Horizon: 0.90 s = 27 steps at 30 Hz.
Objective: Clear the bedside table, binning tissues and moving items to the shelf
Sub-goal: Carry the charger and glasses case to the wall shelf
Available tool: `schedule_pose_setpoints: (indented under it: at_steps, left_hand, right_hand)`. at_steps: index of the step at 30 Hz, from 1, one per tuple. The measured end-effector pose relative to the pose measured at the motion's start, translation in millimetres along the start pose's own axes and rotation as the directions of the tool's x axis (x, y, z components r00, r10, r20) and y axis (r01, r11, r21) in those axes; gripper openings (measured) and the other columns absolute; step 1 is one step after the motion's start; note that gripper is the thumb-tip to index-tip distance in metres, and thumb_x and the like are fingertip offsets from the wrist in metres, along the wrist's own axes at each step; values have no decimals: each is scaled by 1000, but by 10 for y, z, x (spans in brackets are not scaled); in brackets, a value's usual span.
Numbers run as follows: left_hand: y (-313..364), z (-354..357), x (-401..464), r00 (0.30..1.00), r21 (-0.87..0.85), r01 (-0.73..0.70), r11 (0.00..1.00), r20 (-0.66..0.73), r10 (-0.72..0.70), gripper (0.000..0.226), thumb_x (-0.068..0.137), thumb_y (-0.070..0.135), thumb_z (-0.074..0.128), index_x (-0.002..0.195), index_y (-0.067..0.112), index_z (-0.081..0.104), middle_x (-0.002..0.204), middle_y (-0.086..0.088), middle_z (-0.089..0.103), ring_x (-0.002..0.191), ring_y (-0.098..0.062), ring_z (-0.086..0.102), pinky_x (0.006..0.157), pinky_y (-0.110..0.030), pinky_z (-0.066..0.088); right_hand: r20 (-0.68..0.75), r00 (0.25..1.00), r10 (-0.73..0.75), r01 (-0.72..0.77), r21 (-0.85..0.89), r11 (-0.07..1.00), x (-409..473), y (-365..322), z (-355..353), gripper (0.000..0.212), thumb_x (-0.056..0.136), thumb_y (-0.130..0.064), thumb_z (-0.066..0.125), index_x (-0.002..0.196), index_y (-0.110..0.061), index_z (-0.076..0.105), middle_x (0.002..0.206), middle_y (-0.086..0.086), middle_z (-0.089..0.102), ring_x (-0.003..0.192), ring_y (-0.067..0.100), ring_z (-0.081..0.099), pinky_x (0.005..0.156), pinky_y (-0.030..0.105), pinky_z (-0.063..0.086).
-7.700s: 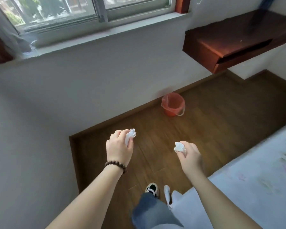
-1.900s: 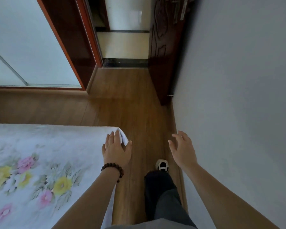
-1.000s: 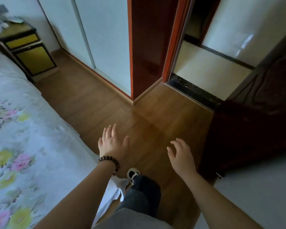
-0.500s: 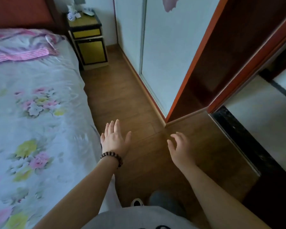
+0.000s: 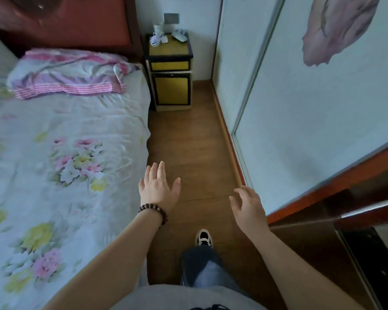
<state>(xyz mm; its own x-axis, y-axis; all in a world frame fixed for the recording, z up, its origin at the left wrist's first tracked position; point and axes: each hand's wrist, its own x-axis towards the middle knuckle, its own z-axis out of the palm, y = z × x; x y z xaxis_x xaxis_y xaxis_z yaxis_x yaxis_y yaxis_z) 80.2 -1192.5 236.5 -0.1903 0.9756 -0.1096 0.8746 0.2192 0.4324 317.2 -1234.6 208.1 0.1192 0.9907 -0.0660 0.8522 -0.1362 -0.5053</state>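
Note:
A yellow and black bedside table (image 5: 169,51) stands far ahead at the end of a narrow floor strip, beside the bed's headboard. On its top lie small white items: a crumpled piece (image 5: 155,39) at the left, a small white block (image 5: 164,39) beside it, and another white object (image 5: 180,35) at the right. What they are is too small to tell. My left hand (image 5: 158,189), a bead bracelet on its wrist, is open and holds nothing. My right hand (image 5: 248,203) is open and holds nothing too. Both hover over the floor, far from the table.
A bed (image 5: 61,157) with a floral sheet and a pink striped pillow (image 5: 70,73) fills the left. White sliding wardrobe doors (image 5: 300,104) line the right. A wooden floor strip (image 5: 193,148) runs between them toward the table. My shoe (image 5: 203,237) is on the floor.
The view has swung left along the bed until the bedside table sits straight ahead. Both hands stay open and empty, held in front of me.

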Motion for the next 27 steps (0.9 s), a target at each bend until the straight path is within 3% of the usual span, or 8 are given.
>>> schedule_pose_setpoints:
  at_steps: [5, 10, 20, 27]
  left_hand:
    - [592, -107, 1126, 999, -6, 24, 1000, -41, -24, 70, 92, 52, 39, 150, 19, 15, 157, -4, 19, 145, -19, 8, 116, -43, 12]
    - [765, -159, 2034, 996, 17, 69, 997, -58, -68, 71, 91, 53, 37, 149, 19, 14, 157, -4, 19, 145, -19, 8, 117, -45, 13]
    - [787, -110, 4060, 989, -18, 122, 992, -87, -123, 70, 91, 52, 39, 148, 19, 16, 156, -5, 21, 145, -20, 9, 116, -46, 12]
    - [742, -390, 5904, 987, -25, 133, 991, -90, -135, 70, 91, 52, 39, 149, 18, 16, 156, -5, 21, 144, -21, 10, 116, -46, 14]
  right_hand:
    - [15, 997, -81, 80, 23, 997, 1474, -216, -339, 36, 94, -35, 47, 123, -14, 55, 136, 6, 49, 124, 21, 46, 97, 31, 43]
    - [4, 994, -112, 111, 39, 993, 2566, -399, -440, 36, 95, -32, 48, 123, -12, 56, 136, 6, 47, 122, 21, 47, 94, 28, 41]
    - [13, 988, -151, 150, 40, 988, 4568, -736, 2, 36, 94, -35, 48, 123, -15, 55, 135, 5, 49, 121, 19, 48, 94, 25, 39]
    - [33, 989, -147, 146, 35, 989, 6354, -1441, 286, 36, 93, -39, 48, 122, -18, 55, 135, 3, 49, 124, 18, 45, 98, 30, 42]
